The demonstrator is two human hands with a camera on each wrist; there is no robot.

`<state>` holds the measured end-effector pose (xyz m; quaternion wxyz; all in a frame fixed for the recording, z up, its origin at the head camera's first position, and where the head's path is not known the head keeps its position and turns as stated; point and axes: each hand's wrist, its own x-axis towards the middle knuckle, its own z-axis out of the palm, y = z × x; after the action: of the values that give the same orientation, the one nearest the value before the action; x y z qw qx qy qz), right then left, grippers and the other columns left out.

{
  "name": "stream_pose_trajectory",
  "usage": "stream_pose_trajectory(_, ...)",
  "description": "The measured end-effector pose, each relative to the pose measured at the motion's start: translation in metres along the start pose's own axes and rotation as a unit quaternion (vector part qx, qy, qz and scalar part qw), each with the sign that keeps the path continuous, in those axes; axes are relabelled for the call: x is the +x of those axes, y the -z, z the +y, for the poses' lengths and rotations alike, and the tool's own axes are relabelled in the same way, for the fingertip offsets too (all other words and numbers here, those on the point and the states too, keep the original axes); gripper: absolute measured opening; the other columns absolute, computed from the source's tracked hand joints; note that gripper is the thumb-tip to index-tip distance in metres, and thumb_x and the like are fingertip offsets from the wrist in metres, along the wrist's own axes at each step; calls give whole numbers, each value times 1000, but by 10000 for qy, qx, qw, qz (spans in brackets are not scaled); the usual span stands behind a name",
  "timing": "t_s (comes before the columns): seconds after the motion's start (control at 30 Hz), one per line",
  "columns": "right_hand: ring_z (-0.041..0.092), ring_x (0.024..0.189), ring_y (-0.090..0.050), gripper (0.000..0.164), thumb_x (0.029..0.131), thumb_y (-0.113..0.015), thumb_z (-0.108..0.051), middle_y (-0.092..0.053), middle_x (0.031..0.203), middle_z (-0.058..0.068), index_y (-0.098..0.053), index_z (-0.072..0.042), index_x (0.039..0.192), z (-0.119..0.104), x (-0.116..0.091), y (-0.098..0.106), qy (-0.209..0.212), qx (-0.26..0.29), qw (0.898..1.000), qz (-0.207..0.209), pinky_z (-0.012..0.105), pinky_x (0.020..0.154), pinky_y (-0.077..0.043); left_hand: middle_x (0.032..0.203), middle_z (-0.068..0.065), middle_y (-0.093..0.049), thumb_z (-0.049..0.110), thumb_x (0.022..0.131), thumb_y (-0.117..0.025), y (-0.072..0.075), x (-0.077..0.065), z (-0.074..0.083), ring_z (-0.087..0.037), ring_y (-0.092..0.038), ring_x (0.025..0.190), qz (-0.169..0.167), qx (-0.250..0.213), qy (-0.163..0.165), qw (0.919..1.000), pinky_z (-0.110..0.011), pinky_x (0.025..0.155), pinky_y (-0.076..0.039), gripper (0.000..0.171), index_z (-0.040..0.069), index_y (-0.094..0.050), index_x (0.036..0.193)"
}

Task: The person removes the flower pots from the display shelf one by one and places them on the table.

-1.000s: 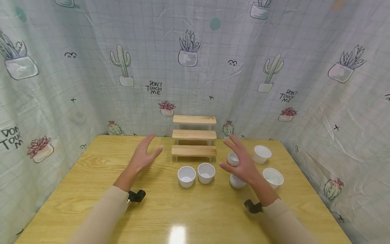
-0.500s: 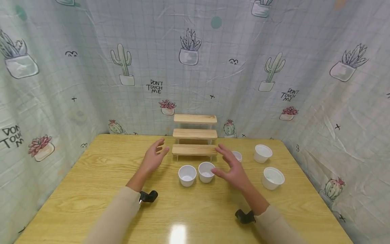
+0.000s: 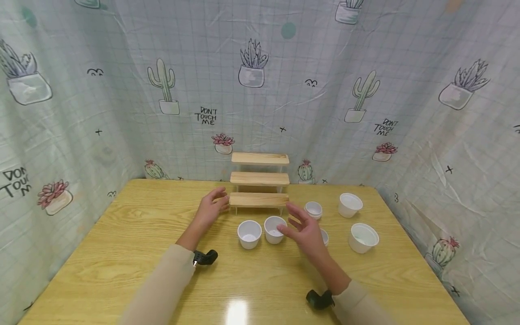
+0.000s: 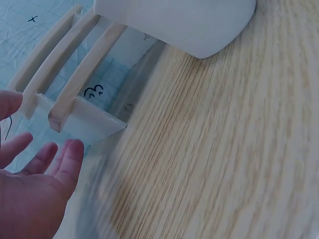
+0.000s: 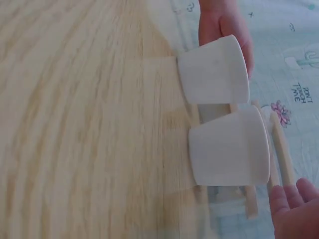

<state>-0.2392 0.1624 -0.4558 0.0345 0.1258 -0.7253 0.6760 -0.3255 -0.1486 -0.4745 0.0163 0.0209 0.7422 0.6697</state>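
Note:
A three-tier wooden step rack (image 3: 260, 199) with pale plank shelves stands at the back of the table. My left hand (image 3: 210, 210) is beside the left end of its lowest shelf, fingers loosely bent and holding nothing; in the left wrist view the fingertips look apart from the rack. Two white cups, a left one (image 3: 249, 234) and a right one (image 3: 273, 230), stand upright in front of the rack. My right hand (image 3: 308, 237) hovers at the right cup and the rack's right end, fingers spread and gripping nothing. Whether its thumb touches the cup rim, I cannot tell.
To the right stand two larger white tubs, one farther back (image 3: 350, 205) and one nearer (image 3: 363, 238). A small white bowl stack (image 3: 313, 210) sits behind my right hand, and another white bowl (image 3: 324, 237) is partly hidden by it. A printed curtain (image 3: 260, 113) encloses the table.
Both hands have come inward toward the rack, the left moving right and the right moving left. The cups, bowls and rack stay where they were.

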Motion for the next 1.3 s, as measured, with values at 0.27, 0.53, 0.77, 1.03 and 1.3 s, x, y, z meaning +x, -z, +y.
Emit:
stream_pose_trajectory(0.27,39,145,-44,67,82,-85,-5,-52,151,20,-56,-2,142,6,-1,-6,-517,137,9984,209,48,119,-44,145,-20,-48,18,106,-59,-4,9,-2,-25,-60,118,-39,-264,362,9990,-43,111,-53,56,6,-39,157)
stream_pose_trajectory(0.53,37,140,-50,65,80,-87,-5,-56,147,19,-60,-2,139,15,0,-11,-651,-139,9974,283,48,117,-47,146,-18,-47,21,106,-59,-8,17,-9,-26,-55,124,-32,-306,465,9984,-45,114,-50,53,10,-44,155)
stream_pose_trajectory(0.77,40,132,-55,73,79,-87,-1,-53,148,24,-54,4,144,20,0,-14,-634,-238,9976,133,52,113,-48,148,-20,-46,15,105,-60,-10,20,-13,-27,-54,127,-115,-522,521,9972,-45,115,-50,51,5,-46,153)
stream_pose_trajectory(1.03,37,138,-53,78,79,-86,0,-53,151,21,-50,1,148,27,1,-16,-961,-202,9951,80,49,115,-47,143,-20,-47,8,103,-61,-9,21,-17,-17,-60,109,-247,-806,501,9952,-40,105,-57,53,2,-44,153)
stream_pose_trajectory(1.3,37,141,-50,80,78,-87,1,-52,152,21,-49,2,148,31,4,-17,-972,-270,9949,66,51,117,-44,135,-17,-46,2,101,-61,-8,21,-17,-14,-59,101,-347,-1086,446,9925,-33,99,-60,57,-2,-39,155)
